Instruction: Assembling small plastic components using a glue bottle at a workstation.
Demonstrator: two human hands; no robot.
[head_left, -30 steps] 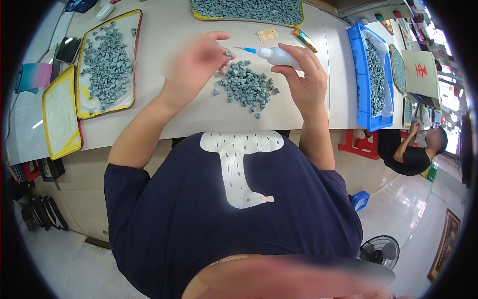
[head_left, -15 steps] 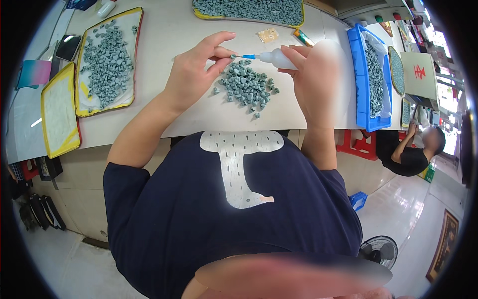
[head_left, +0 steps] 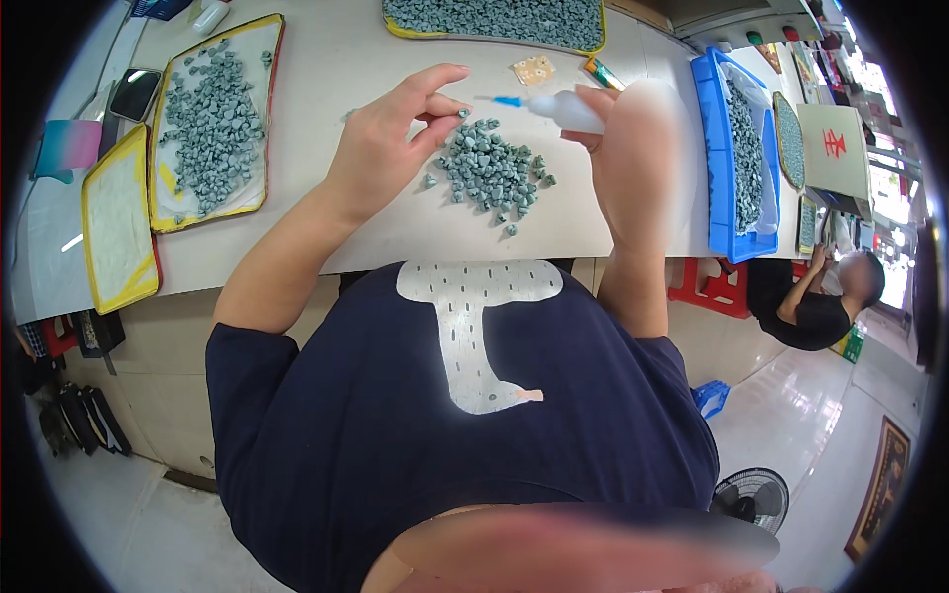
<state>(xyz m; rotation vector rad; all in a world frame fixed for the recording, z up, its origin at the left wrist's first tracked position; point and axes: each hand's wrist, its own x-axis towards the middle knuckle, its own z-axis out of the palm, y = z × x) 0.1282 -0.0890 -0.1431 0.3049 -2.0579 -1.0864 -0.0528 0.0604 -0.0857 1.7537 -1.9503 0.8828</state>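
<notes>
Between thumb and forefinger, my left hand (head_left: 390, 143) pinches a small grey-green piece (head_left: 463, 114). My right hand (head_left: 633, 148) is wrapped round a white squeeze bottle (head_left: 568, 111) that lies nearly level in the air. Its blue tip with a thin needle (head_left: 506, 101) points left toward the piece, a short gap apart from it. Beneath both hands, a loose pile of similar grey-green pieces (head_left: 489, 168) lies on the white table, with a few scattered at its edge.
At the left, a yellow-edged tray (head_left: 269, 148) holds many pieces, overlapping another yellow tray (head_left: 119, 222) beside a phone (head_left: 136, 94). A full tray (head_left: 494, 38) stands at the back. A blue bin (head_left: 722, 198) is at the right. Behind my right hand lie a patterned packet (head_left: 533, 69) and a small tube (head_left: 603, 73).
The bottle's tip has drawn away from the small piece, rising slightly and tilting in my right hand. My left hand stays in place with its pinch.
</notes>
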